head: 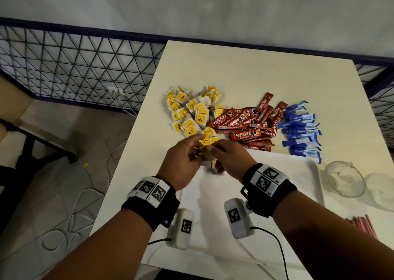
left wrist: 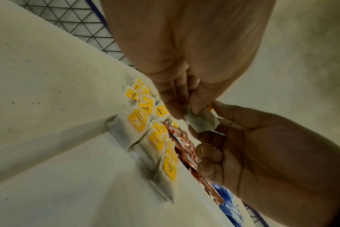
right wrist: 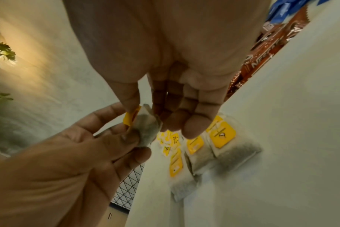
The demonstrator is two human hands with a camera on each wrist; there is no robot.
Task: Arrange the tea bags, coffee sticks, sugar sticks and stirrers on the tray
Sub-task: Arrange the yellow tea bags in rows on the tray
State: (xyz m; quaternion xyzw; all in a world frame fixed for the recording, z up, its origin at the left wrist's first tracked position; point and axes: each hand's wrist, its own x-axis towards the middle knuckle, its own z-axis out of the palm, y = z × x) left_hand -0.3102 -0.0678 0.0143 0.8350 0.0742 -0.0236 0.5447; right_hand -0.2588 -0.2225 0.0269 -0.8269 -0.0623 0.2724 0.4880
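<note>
I can read "TEA" on the yellow tags of the tea bags (head: 193,114), "NESCAFÉ CLASSIC" on the red coffee sticks (head: 245,126), and "equal" on the blue sugar sticks (head: 300,130).

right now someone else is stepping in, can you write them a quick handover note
Left hand and right hand: both pinch one tea bag between them, above the tray's far edge.
Tray: a short row of tea bags lies at its far edge; nothing else shows on it.
Off the tray: tea bag pile, coffee sticks, sugar sticks, stirrers at the near right.
Left: the remaining tea bags, then all coffee, sugar and stirrers.
</note>
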